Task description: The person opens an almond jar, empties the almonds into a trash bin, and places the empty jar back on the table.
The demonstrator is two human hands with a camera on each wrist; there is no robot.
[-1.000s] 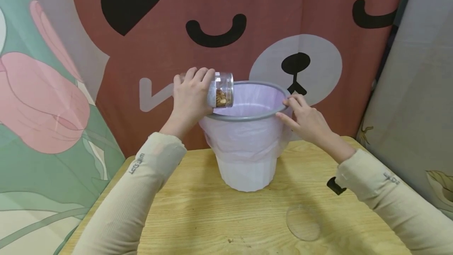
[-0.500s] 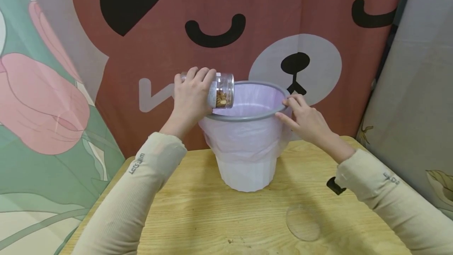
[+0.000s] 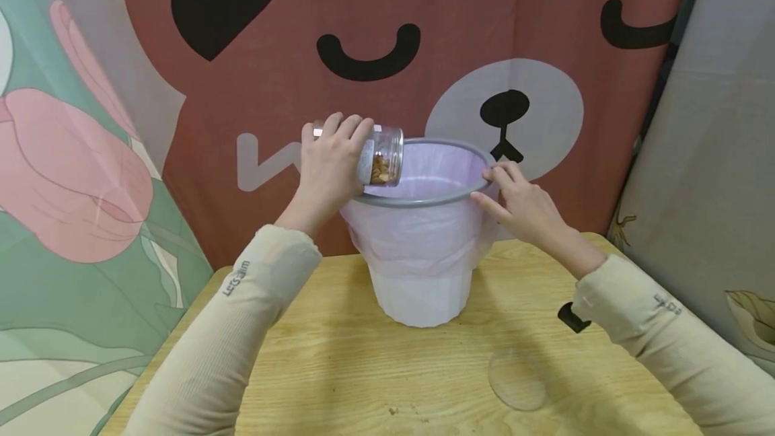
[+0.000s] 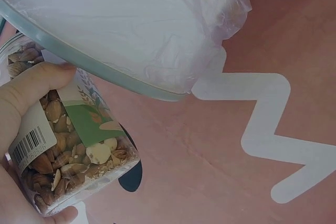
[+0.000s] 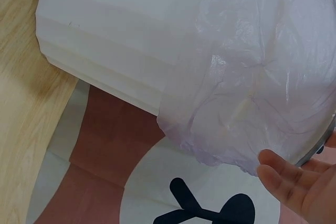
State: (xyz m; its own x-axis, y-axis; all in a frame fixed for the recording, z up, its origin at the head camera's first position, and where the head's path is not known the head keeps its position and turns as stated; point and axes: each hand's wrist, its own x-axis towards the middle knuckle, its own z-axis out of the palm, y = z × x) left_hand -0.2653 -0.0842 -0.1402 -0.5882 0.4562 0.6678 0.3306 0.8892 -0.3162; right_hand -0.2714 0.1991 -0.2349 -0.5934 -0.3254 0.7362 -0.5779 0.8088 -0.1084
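Remotely, my left hand [image 3: 331, 165] gripped a clear cylindrical nut jar [image 3: 383, 155], nine o'clock of a tapered white bin [image 3: 424, 298], whose grey rim [image 3: 424, 203] my right hand [image 3: 522, 204] held at three.

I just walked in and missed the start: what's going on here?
A person's left grip holds a clear jar, tipped sideways at the edge of a white wastebasket with a pale purple liner. The right grip holds its gray rim. Mixed nuts are inside the jar, and a clear disc lies on the wooden table.
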